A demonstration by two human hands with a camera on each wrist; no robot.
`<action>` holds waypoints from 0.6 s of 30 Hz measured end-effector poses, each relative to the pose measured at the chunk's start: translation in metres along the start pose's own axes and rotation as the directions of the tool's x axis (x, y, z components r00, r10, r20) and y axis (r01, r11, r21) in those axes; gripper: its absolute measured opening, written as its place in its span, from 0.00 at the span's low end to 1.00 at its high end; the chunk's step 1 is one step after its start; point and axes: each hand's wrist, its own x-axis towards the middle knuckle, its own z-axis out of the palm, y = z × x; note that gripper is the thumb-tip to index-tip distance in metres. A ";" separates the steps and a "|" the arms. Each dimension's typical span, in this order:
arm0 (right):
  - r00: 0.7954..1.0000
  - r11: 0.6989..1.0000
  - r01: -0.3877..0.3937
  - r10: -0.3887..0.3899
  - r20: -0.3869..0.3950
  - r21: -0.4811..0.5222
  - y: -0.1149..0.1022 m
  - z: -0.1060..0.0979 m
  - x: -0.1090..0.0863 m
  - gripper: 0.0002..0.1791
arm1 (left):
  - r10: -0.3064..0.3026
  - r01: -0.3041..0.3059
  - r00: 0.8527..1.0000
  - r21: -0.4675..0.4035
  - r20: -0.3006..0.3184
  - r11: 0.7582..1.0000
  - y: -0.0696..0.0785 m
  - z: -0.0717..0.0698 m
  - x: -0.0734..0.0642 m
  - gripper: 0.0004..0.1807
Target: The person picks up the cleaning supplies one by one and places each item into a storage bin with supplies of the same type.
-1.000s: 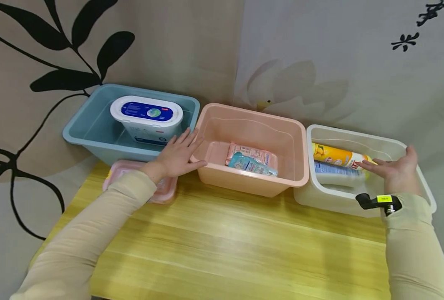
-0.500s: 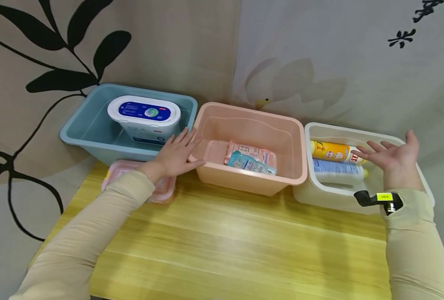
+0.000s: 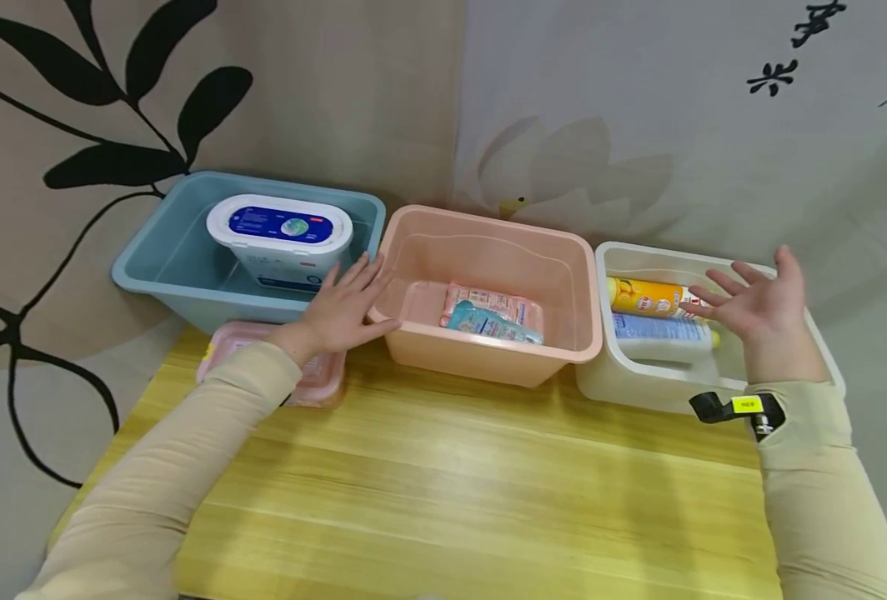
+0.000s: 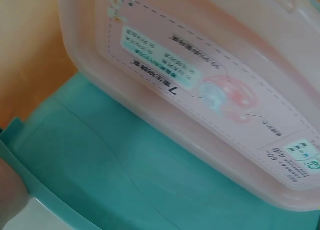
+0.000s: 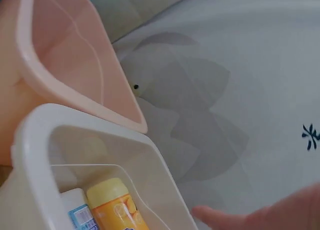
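My left hand (image 3: pixel 342 312) has straight, spread fingers reaching over the front right corner of the blue bin (image 3: pixel 166 287), beside the pink bin (image 3: pixel 481 358). It holds nothing. Under that wrist sits a flat pink lidded box (image 3: pixel 327 383), whose printed label shows in the left wrist view. My right hand (image 3: pixel 774 312) hovers above the white bin (image 3: pixel 638 383), palm turned up and fingers spread, also holding nothing. Inside the white bin lie a yellow-orange can or bottle (image 3: pixel 646 297) and a white bottle with a blue label (image 3: pixel 657 337).
A white oval tub (image 3: pixel 286 258) with a blue lid label stands in the blue bin. Two small packets, one pink (image 3: pixel 518 310) and one teal (image 3: pixel 488 322), lie in the pink bin. All three bins line the back of the wooden table (image 3: pixel 451 483), against a printed curtain (image 3: pixel 563 100).
My right hand has lifted slightly, its palm turning further upward. The whole scene has drifted left in the head view. My left hand keeps its place by the blue bin.
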 end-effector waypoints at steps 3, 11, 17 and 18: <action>1.000 0.990 0.030 -0.029 0.008 -0.136 0.010 0.003 -0.003 0.40 | 0.055 -0.055 0.997 0.001 -0.050 0.999 -0.002 0.000 -0.003 0.46; 0.992 0.852 0.127 -0.096 0.086 -0.508 0.037 0.008 -0.007 0.43 | 0.123 -0.120 0.979 0.027 -0.164 0.992 -0.007 0.000 -0.017 0.45; 0.966 0.515 0.246 -0.204 0.161 -0.821 0.064 0.011 -0.011 0.44 | 0.140 -0.140 0.972 0.016 -0.187 0.990 -0.015 0.007 -0.039 0.45; 0.962 0.445 0.253 -0.212 0.173 -0.859 0.069 0.012 -0.011 0.45 | 0.145 -0.145 0.970 0.014 -0.193 0.989 -0.016 0.009 -0.042 0.45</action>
